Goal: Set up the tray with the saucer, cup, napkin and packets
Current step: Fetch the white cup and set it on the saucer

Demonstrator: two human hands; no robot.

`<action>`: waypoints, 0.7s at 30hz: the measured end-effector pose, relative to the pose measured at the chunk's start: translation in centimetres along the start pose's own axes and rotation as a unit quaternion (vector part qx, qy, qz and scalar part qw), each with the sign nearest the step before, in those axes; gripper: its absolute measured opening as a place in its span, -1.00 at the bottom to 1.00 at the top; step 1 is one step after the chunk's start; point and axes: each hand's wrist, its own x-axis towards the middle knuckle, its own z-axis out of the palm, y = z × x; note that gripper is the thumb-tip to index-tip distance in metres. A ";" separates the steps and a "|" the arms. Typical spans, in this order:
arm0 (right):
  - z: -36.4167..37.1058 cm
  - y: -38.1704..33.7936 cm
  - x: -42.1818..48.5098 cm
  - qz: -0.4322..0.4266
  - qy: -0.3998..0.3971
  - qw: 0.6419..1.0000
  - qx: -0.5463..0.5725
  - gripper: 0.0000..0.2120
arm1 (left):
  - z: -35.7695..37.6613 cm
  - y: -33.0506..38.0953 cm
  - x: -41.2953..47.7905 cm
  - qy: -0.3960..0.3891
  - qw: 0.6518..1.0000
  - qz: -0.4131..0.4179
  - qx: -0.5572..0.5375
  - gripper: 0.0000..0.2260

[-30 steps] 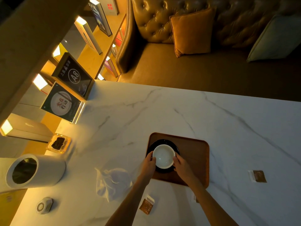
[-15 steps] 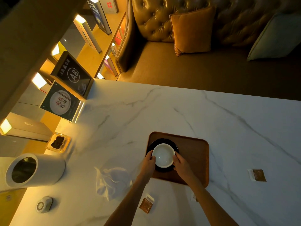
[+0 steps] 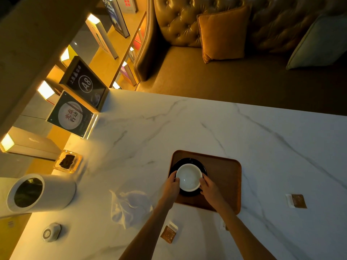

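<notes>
Bare forearms (no sleeves), hands (image 3: 171, 186)

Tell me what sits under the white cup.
Under the white cup lies the black saucer, resting on the brown tray. Only the saucer's rim shows; its middle is covered by the cup.

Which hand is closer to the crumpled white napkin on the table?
Left. The left hand grips the cup's left side, just right of the napkin. The right hand holds the cup's far side, over the tray.
</notes>
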 end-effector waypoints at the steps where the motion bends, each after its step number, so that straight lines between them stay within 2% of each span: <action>1: 0.0 0.0 0.0 0.000 0.000 1.000 -0.001 -0.56 | 0.0 0.0 0.0 0.000 1.000 -0.001 -0.001 -0.63; 11: 0.1 -0.1 -0.2 0.007 0.005 1.000 0.014 -0.56 | -0.2 -0.2 0.2 -0.011 1.000 -0.012 -0.014 -0.63; 16: 0.2 -0.3 -0.4 0.031 0.015 0.997 0.070 -0.53 | -0.8 -0.1 0.2 0.005 0.993 -0.058 -0.098 -0.54; 18: 0.1 -0.5 -0.9 0.027 0.034 0.995 0.092 -0.54 | -1.4 0.1 -0.1 0.007 0.994 -0.057 -0.097 -0.55; 21: -0.4 -1.1 -1.8 -0.009 0.105 0.993 0.061 -0.61 | -3.2 0.7 -0.9 0.009 0.996 -0.044 -0.075 -0.62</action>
